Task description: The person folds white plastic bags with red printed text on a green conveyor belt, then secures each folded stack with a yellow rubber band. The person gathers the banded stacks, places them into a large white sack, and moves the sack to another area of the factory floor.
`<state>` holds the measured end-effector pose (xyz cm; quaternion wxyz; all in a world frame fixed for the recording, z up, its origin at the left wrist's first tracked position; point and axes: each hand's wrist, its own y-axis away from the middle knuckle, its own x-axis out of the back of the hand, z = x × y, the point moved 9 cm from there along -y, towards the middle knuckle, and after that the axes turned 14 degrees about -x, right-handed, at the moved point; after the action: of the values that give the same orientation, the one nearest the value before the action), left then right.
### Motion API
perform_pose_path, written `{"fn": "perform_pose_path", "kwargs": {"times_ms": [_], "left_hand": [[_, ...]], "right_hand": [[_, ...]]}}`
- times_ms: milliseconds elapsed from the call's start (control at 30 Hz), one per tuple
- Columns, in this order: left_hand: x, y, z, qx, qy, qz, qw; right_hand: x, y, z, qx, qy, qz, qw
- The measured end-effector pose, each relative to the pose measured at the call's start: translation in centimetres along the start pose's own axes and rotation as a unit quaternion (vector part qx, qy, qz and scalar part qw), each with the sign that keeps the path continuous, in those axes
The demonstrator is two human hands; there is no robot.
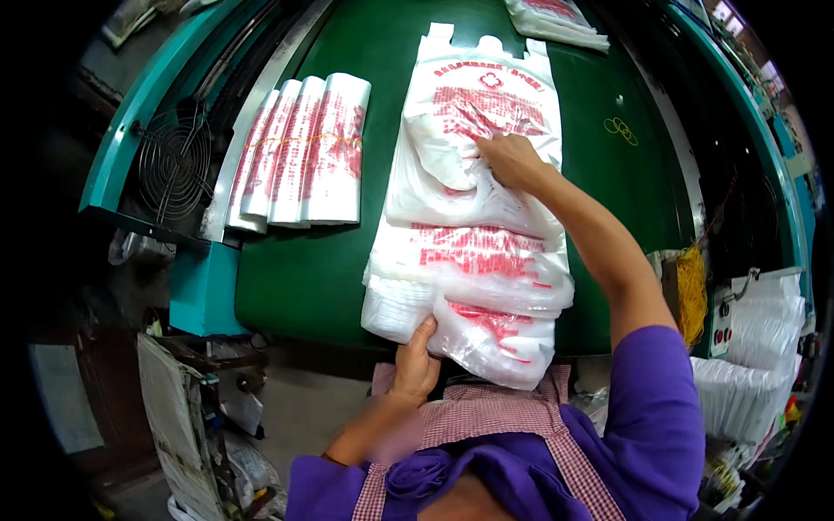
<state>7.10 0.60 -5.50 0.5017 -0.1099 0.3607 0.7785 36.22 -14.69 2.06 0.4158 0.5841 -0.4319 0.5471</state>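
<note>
A fan grille (pixel 174 163) sits at the far left of the green table (pixel 304 278), and just right of it lie four folded bag bundles (pixel 304 152) side by side. Mid-table lies the bag stack (pixel 473 252), white with red print, its near end overhanging the edge, where the left hand (pixel 415 365) pinches it, thumb on top. The right hand (pixel 512 161) presses curled fingers into the upper bags, bunching the film; yellow rubber bands (pixel 692 291) hang at the right.

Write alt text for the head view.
A person's left hand grips the near end of a stack of white plastic bags with red print on a green table, while the right hand presses its middle.
</note>
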Motion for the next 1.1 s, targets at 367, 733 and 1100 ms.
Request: {"fn": "perform_pose_path", "kwargs": {"times_ms": [367,733,1100], "left_hand": [[9.1,-0.1,5.0,-0.135,-0.016,-0.26,0.956],[-25.5,-12.4,12.2,-0.199,-0.444,-0.591,0.643],[-30.6,-21.9,4.7,-0.538,-0.653,-0.379,0.374]], "right_hand": [[-3.1,20.0,-10.7,0.188,-0.169,-0.405,0.878],[-1.4,5.3,-2.4,-0.035,-0.587,-0.033,0.808],[-2.2,-16.2,14.9,-0.212,-0.584,0.037,0.783]]}}
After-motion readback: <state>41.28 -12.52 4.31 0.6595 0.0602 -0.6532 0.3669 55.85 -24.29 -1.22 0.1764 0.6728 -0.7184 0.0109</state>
